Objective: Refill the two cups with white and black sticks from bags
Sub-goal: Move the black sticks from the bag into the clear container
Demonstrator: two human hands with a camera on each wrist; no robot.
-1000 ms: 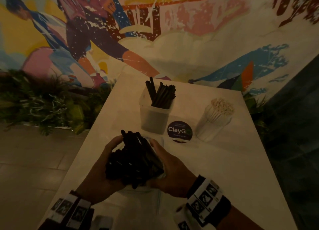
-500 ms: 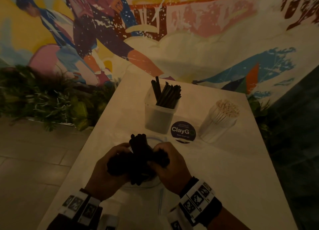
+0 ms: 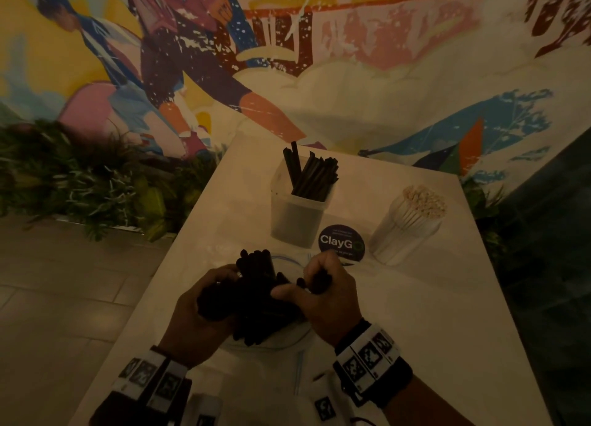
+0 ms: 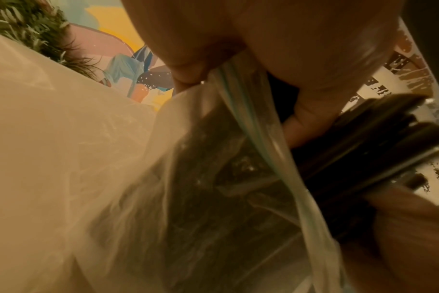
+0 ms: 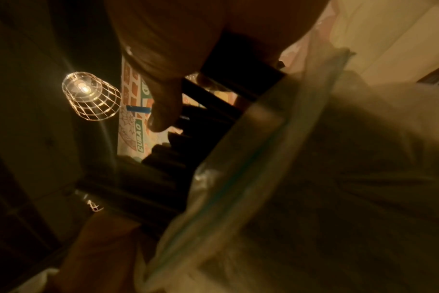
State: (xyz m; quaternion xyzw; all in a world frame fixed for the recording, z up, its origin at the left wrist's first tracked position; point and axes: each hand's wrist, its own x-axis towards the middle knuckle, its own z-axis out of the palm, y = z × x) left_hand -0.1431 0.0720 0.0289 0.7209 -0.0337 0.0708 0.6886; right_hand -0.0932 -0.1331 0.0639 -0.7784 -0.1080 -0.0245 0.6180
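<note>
1. Left hand (image 3: 204,310): fingers curled round the near end of a thick bundle of black sticks (image 3: 256,284), gripping it through a clear plastic bag (image 3: 289,333). In the left wrist view the bag film is thin and creased, and its pale blue-green zip strip (image 4: 258,126) passes under the fingers.
2. Right hand (image 3: 323,297): fingers bent over the right side of the same bundle, pinching a few stick ends between thumb and fingertips. The right wrist view is dim and blurred, so the exact finger placement on the bag cannot be made out.
3. Sticks in hand: matte black, slim, straight; too dark and overlapped to count. The far ends stand up between the two hands.
4. Bag: one seen, translucent, its lower part lying on the table (image 3: 415,313) under both hands; its edges are hard to trace in the low light.
5. Beyond the hands, 2 containers. Just past the bundle is a frosted square-sided cup (image 3: 297,217), part filled with black sticks leaning right. Forward-right of the right hand is a clear round cup (image 3: 406,230), packed with white sticks standing upright.
6. Between the cups, touching neither: one round dark sticker (image 3: 341,242) reading "ClayG", the last letter unclear.
7. Table: pale, smooth, rectangular; near edge cut off. Both wrists wear bands (image 3: 371,358) with black-and-white markers.
</note>
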